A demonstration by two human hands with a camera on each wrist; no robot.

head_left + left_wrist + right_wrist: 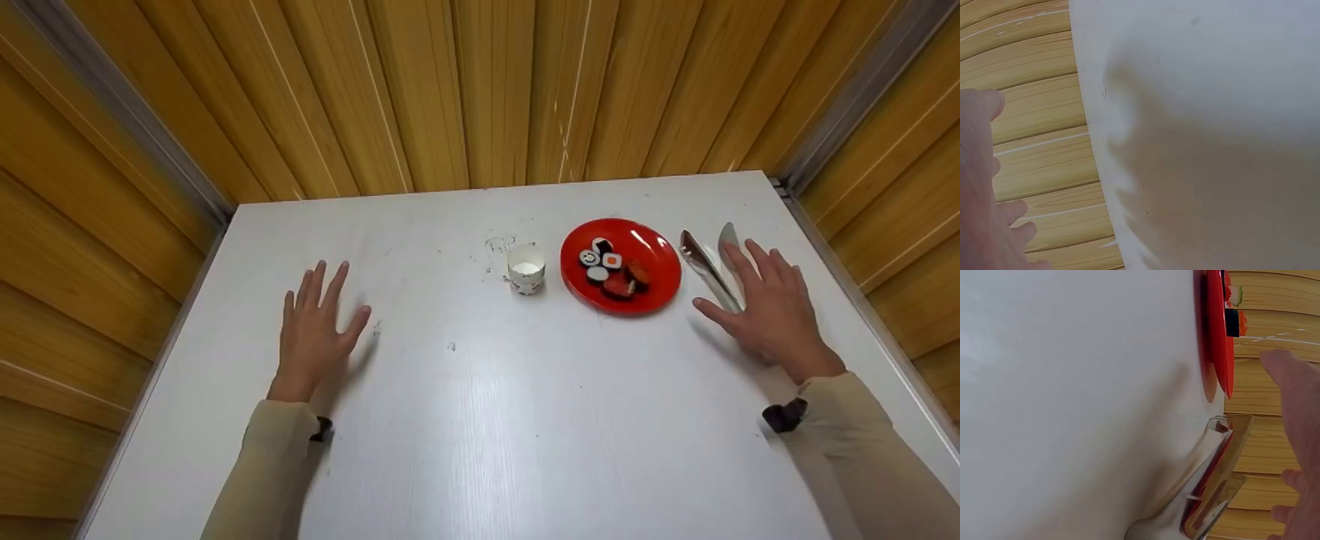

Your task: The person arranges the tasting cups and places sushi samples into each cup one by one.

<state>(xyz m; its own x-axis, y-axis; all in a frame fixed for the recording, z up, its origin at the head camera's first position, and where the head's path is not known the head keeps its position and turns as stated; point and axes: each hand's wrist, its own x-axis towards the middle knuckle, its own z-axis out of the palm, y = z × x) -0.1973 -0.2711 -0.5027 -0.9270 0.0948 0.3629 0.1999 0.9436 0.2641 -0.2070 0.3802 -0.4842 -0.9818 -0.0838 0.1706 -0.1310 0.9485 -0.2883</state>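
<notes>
Over the left part of the white table my left hand (311, 334) is spread, fingers straight, holding nothing. On the other side my right hand (772, 315) is spread too, above the handle ends of metal tongs (709, 266) and a knife (728, 234). That hand partly covers both tools. Left of the tongs, a red plate (660, 289) bears several sushi pieces (612, 261) grouped on its left and middle. A small white cup (527, 266) with a patterned lower part stands left of the plate. The right wrist view shows the tongs (1207, 481) close up below the hand.
The white table (480, 420) carries a few dark smudges near the cup. Wood-patterned panels (487, 90) rise behind it and at both sides, with grey metal posts at the corners. Dark wrist devices (785, 415) sit at the sleeves.
</notes>
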